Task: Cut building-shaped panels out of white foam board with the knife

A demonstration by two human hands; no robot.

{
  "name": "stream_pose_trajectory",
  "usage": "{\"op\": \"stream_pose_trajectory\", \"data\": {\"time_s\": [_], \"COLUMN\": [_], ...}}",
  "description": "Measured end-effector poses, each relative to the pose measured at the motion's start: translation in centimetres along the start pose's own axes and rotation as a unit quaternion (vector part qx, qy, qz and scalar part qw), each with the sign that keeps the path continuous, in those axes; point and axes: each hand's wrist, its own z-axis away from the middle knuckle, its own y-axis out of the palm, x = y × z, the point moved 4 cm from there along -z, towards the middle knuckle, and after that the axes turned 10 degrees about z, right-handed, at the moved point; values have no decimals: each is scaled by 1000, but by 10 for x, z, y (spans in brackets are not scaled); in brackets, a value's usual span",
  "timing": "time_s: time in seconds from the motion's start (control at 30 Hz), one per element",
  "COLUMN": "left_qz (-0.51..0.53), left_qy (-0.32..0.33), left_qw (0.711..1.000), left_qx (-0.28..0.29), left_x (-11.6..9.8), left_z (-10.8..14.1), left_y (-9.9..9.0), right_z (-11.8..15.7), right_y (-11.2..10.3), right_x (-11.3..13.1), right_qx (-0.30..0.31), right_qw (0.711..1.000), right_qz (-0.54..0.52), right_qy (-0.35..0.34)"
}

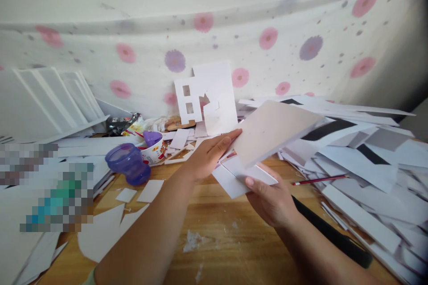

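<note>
Over the table I have a white foam board piece (274, 131), made of a large tilted panel above a smaller lower panel (230, 182). My right hand (272, 198) grips the lower panel, its thumb on the near face and its other fingers partly hidden behind. Against the left edge of the piece lies my left hand (212, 153), with its fingers stretched out flat and its thumb alongside. Whether the two panels are joined cannot be made out. Behind them, a white sheet with cut-out openings (219, 93) leans upright at the wall.
A blue-purple plastic cup (129, 162) and a white paper tub (155, 149) stand left of my hands. White offcuts (364, 213) pile up on the right, with a red pencil (319, 180) and a long black tool (334, 231) near them. More cut pieces (100, 231) lie left.
</note>
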Motion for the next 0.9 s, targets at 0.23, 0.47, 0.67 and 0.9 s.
{"op": "stream_pose_trajectory", "data": {"time_s": [0.23, 0.47, 0.67, 0.9], "left_qz": [51, -139, -331, -387], "left_qy": [12, 25, 98, 155], "left_qw": [998, 979, 936, 902], "left_qx": [31, 148, -76, -107], "left_x": [-4, -14, 17, 21], "left_z": [6, 27, 42, 51], "left_y": [-6, -15, 1, 7], "right_z": [-8, -18, -19, -18], "right_y": [-11, -19, -21, -24], "right_x": [2, 9, 5, 3], "right_qx": [6, -7, -12, -16], "right_qw": [1000, 998, 998, 1000], "right_qz": [-17, -56, -50, -19], "right_qy": [-6, -38, -22, 10]}}
